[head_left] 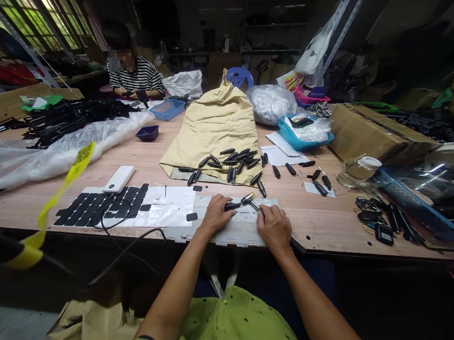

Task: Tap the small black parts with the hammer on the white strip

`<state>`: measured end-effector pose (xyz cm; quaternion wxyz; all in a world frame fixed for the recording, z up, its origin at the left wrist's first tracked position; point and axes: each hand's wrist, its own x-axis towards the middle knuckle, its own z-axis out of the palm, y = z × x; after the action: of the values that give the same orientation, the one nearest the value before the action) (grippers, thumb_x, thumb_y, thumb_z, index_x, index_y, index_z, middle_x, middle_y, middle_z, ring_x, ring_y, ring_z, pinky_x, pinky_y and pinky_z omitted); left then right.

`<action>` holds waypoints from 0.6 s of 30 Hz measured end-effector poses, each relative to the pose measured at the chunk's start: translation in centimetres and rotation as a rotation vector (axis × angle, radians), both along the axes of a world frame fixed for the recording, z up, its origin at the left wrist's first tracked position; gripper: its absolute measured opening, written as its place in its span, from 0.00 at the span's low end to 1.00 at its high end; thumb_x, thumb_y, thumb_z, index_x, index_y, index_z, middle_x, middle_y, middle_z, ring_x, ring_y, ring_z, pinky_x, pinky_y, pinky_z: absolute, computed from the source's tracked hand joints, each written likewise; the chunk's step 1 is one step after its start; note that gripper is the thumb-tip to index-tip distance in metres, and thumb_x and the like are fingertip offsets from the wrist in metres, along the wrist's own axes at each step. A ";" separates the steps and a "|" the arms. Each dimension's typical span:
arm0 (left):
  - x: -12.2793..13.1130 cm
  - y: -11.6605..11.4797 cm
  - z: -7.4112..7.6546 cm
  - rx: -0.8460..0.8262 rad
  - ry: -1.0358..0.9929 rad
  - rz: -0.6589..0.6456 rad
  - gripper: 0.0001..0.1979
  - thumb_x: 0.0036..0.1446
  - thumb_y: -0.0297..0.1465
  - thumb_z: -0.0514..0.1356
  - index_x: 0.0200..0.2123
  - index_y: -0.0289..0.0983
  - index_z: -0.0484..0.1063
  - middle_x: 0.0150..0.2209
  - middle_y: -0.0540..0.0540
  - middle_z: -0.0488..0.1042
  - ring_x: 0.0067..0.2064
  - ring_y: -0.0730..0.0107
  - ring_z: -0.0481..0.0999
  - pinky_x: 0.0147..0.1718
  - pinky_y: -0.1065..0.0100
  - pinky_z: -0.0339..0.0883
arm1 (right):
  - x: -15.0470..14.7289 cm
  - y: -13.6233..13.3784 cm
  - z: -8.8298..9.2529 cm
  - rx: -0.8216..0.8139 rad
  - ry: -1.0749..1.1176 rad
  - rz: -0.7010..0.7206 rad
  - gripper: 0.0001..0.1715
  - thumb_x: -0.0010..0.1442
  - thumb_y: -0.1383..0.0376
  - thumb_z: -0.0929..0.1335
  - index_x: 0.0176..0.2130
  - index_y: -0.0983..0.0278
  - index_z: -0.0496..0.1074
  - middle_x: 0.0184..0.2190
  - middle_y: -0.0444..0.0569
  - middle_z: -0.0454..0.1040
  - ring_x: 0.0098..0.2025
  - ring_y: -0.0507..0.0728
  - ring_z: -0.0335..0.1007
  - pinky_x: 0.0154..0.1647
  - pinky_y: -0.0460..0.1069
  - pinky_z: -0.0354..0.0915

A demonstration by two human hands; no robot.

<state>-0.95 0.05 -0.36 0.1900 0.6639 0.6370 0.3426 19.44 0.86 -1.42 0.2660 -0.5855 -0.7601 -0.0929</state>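
My left hand [216,213] is closed on a slim black tapered piece [232,206], which lies over a grey-white board [234,224] at the table's front edge. In my right hand [274,226] is a small hammer [248,198], gripped by its handle. Its head sits close to the far end of the black piece; whether they touch I cannot tell. Beyond my hands, several similar black pieces [240,165] are heaped on a tan cloth bag [219,118]. A few more black pieces [290,169] lie to the right of it.
Left are black stickers on white sheets [178,204], a white power bank [119,179] with a cable, and a dark blue tray [147,133]. Right are keys [383,233], a clear jar [361,172], a cardboard box [372,131] and a blue basket [302,139]. Another person [142,75] sits at the far left.
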 end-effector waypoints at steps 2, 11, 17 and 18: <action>-0.1 -0.2 -0.1 0.014 -0.008 0.056 0.13 0.51 0.27 0.68 0.43 0.40 0.79 0.39 0.46 0.74 0.47 0.58 0.73 0.50 0.56 0.70 | 0.0 0.0 -0.1 0.009 -0.003 -0.007 0.11 0.63 0.68 0.67 0.44 0.60 0.78 0.34 0.49 0.70 0.39 0.58 0.62 0.37 0.50 0.53; -0.2 0.0 0.2 0.000 -0.011 0.096 0.09 0.49 0.25 0.66 0.37 0.39 0.78 0.35 0.47 0.73 0.44 0.59 0.73 0.48 0.57 0.70 | 0.0 0.2 -0.3 -0.040 0.021 -0.028 0.12 0.64 0.68 0.67 0.44 0.61 0.80 0.35 0.50 0.72 0.39 0.58 0.62 0.37 0.50 0.54; -0.9 0.3 0.2 0.000 -0.013 0.093 0.06 0.50 0.27 0.65 0.33 0.40 0.78 0.34 0.48 0.73 0.41 0.61 0.73 0.46 0.59 0.70 | 0.2 0.8 0.6 -0.190 0.165 -0.026 0.13 0.63 0.67 0.66 0.43 0.60 0.81 0.36 0.50 0.74 0.39 0.58 0.66 0.40 0.50 0.59; -0.9 0.4 0.2 -0.002 -0.010 0.092 0.06 0.50 0.27 0.65 0.33 0.40 0.78 0.34 0.48 0.73 0.41 0.62 0.73 0.45 0.60 0.70 | 0.3 0.8 0.7 -0.216 0.212 -0.028 0.14 0.63 0.67 0.66 0.43 0.60 0.81 0.36 0.50 0.75 0.39 0.58 0.67 0.40 0.50 0.60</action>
<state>-1.90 0.43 -0.13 0.1779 0.6320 0.6663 0.3536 19.77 1.68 -0.69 0.2788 -0.6277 -0.7253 0.0483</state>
